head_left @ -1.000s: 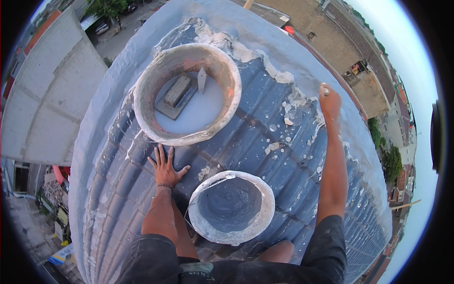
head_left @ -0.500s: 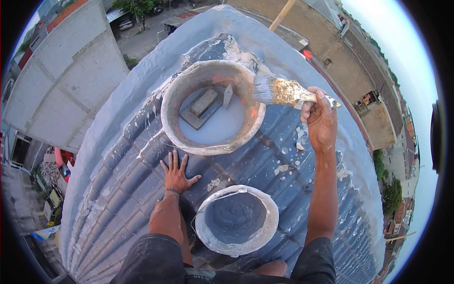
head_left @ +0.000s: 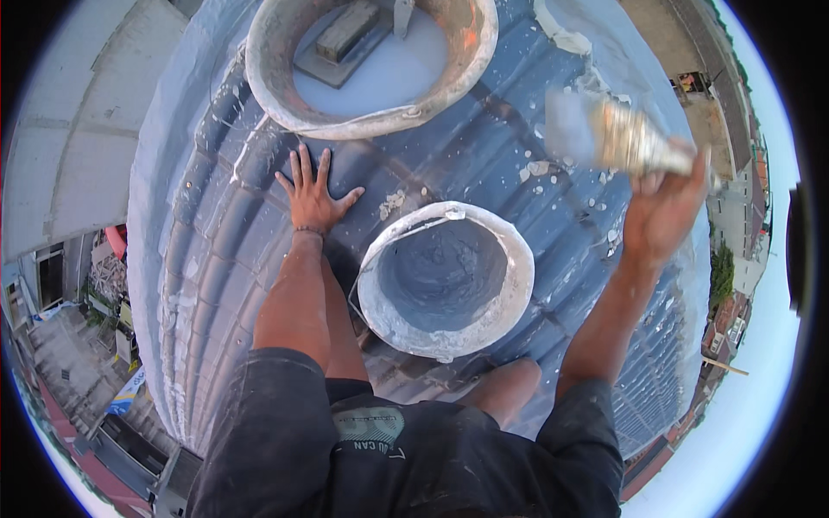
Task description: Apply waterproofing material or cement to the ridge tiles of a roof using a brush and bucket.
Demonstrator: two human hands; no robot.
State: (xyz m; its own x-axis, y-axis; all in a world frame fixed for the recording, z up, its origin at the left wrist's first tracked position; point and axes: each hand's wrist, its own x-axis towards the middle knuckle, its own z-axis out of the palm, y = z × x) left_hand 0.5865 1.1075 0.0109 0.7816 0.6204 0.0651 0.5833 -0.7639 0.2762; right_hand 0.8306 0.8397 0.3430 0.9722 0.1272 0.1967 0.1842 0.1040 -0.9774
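My right hand (head_left: 663, 207) grips the handle of a wide paintbrush (head_left: 630, 136), held above the right side of the tiled roof (head_left: 501, 181) and blurred by motion. Its pale bristles point left. With fingers spread, my left hand (head_left: 314, 188) lies flat on the tiles, just below a large crusted bucket (head_left: 345, 128). In that bucket, a trowel-like float (head_left: 347, 34) with a block grip sits in milky liquid, beside a small upright piece. A smaller white-rimmed bucket (head_left: 515, 285) stands right of my left forearm, coated inside with thick grey paste (head_left: 445, 268).
A grey-coated ridge (head_left: 177, 112) edges the roof on the left, and a similar pale band runs down the right. Dried splashes (head_left: 537, 168) dot the tiles. Past the left edge, a concrete wall (head_left: 78, 112) and a cluttered yard (head_left: 82, 345) lie far below.
The view has tipped down toward my body, so both buckets sit higher in the picture. My right hand has swung the paintbrush to the right. My left hand stays planted on the tiles.
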